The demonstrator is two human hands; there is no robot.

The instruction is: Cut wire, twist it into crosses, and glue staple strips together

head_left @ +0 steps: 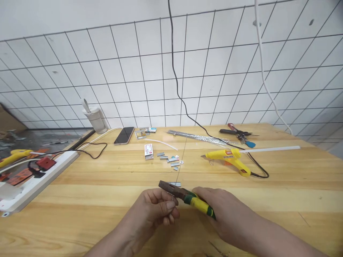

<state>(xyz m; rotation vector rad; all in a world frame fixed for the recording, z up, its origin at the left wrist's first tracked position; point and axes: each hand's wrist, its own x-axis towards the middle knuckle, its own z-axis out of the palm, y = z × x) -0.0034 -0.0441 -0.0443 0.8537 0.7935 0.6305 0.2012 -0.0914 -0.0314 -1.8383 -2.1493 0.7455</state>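
My right hand [223, 210] is wrapped round a pair of pliers [198, 204] with yellow and green handles and dark, rusty-looking jaws. The jaws point left, over the fingers of my left hand [158, 210]. A thin metal wire [182, 159] rises from the jaws and slants up and away over the table. With thumb and forefinger pinched together, my left hand grips the wire's near end just below the jaws; most of that end is hidden by the fingers. Just beyond the jaws lies a strip of staples [175, 184].
Several staple strips [173, 160] lie mid-table beside a small staple box [148, 151]. Behind are a phone [124, 136] and a wire bundle [198, 137]. A yellow glue gun [227, 157] lies right, its black cord trailing. A power strip [40, 180] stands left.
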